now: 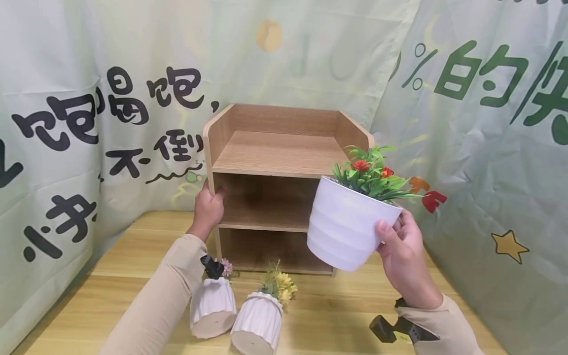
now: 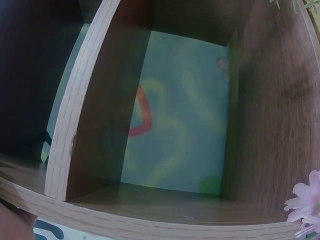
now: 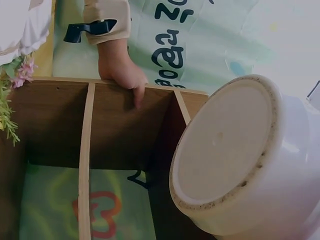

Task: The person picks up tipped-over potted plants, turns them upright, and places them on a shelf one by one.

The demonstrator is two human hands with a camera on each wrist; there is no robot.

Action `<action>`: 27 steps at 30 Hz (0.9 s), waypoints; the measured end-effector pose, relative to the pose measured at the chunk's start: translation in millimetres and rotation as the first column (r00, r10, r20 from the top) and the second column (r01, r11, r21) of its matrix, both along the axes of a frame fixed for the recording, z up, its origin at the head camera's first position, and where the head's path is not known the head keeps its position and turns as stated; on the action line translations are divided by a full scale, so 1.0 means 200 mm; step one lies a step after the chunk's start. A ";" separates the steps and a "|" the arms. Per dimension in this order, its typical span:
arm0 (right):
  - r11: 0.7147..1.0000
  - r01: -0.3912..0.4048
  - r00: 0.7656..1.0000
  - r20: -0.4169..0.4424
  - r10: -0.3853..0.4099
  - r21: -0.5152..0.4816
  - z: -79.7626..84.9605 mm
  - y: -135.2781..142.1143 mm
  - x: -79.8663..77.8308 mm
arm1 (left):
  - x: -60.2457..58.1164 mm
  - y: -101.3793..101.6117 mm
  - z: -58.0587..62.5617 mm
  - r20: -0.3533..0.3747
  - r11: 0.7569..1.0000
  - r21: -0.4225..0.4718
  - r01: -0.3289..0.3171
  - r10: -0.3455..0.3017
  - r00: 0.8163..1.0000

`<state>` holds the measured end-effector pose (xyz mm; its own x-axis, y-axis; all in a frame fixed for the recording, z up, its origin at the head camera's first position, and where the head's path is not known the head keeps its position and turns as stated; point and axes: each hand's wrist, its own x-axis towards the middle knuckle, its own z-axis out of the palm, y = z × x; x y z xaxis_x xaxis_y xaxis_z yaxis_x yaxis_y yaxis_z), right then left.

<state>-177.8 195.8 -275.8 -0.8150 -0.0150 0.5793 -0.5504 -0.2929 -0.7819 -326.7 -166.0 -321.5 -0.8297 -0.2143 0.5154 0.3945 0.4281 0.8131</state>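
A wooden shelf unit (image 1: 284, 150) with several tiers stands on the table. My left hand (image 1: 208, 209) grips the edge of its left side panel, thumb on the inner face; the right wrist view shows that hand (image 3: 122, 72) too. In my right hand (image 1: 406, 251) is a white flowerpot (image 1: 350, 227), held by its right side with the thumb on the outer wall. The flowerpot is tilted in front of the shelf's right side, above the table. Green leaves with red flowers (image 1: 361, 165) fill it. Its pale round base (image 3: 222, 142) faces the right wrist camera.
Two small white ribbed pots stand on the wooden table (image 1: 333, 315) in front of the shelf, a left one (image 1: 213, 308) with pink flowers and a right one (image 1: 257, 323) with yellow flowers. A printed curtain (image 1: 146, 44) hangs behind and at both sides.
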 end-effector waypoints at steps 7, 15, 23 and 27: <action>1.000 0.017 1.000 -0.025 -0.017 -0.012 0.04 -0.01 -0.01 | 0.00 0.00 0.00 0.000 1.000 0.006 0.006 -0.006 1.000; 1.000 0.017 0.998 -0.059 -0.018 -0.017 0.10 -0.02 -0.03 | 0.00 0.00 -0.02 -0.013 1.000 0.010 -0.012 0.012 1.000; 0.998 0.027 0.995 -0.092 -0.032 -0.057 0.17 -0.04 -0.05 | 0.00 0.01 -0.01 -0.013 1.000 0.008 -0.011 0.011 1.000; 0.997 0.047 0.994 -0.098 -0.053 -0.063 0.20 -0.04 -0.05 | 0.00 0.01 0.00 -0.008 1.000 0.008 -0.015 0.015 1.000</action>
<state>-187.6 187.2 -236.4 -0.7523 0.0623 0.6559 -0.6396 -0.3081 -0.7043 -326.7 -164.5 -321.8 -0.8226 -0.2306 0.5198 0.3945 0.4271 0.8136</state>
